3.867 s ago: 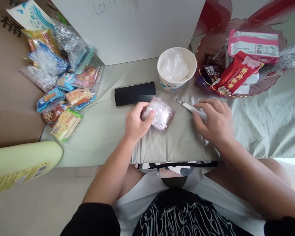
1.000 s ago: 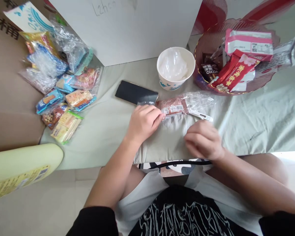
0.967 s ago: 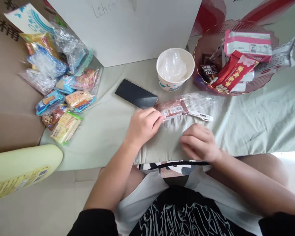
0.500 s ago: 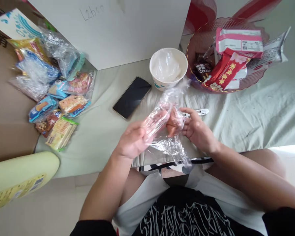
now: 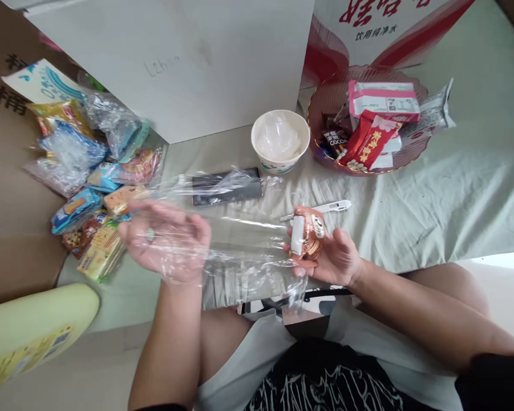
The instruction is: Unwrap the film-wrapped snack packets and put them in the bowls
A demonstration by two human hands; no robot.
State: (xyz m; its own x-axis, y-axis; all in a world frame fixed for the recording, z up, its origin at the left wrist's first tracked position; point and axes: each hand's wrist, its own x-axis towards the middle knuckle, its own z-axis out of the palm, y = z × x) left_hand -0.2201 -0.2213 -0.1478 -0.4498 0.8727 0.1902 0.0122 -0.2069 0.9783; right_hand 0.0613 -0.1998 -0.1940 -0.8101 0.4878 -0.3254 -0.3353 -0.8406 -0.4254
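Note:
A clear plastic bag (image 5: 243, 240) stretches between my two hands. My left hand (image 5: 169, 242) is on the left, with the thin film over its palm and fingers curled into it; the film blurs the fingertips. My right hand (image 5: 336, 260) holds a small orange snack packet (image 5: 308, 237), printed with round biscuits, at the bag's right end. Just beyond that packet lies a white box cutter-like tool (image 5: 338, 206). Behind the film is a black phone (image 5: 226, 187), partly covered by it.
A white paper bowl (image 5: 280, 165) with clear plastic inside stands beyond my hands. Right of it, a pink glass bowl (image 5: 314, 123) holds several snack packets. More wrapped snacks (image 5: 102, 245) pile up at left. A white box (image 5: 222, 68) stands behind; a pale green container (image 5: 43, 302) is at lower left.
My left hand has moved left, stretching the bag out. The orange packet now shows its front in my right hand. The phone has turned from slanted to nearly level. The view has shifted slightly.

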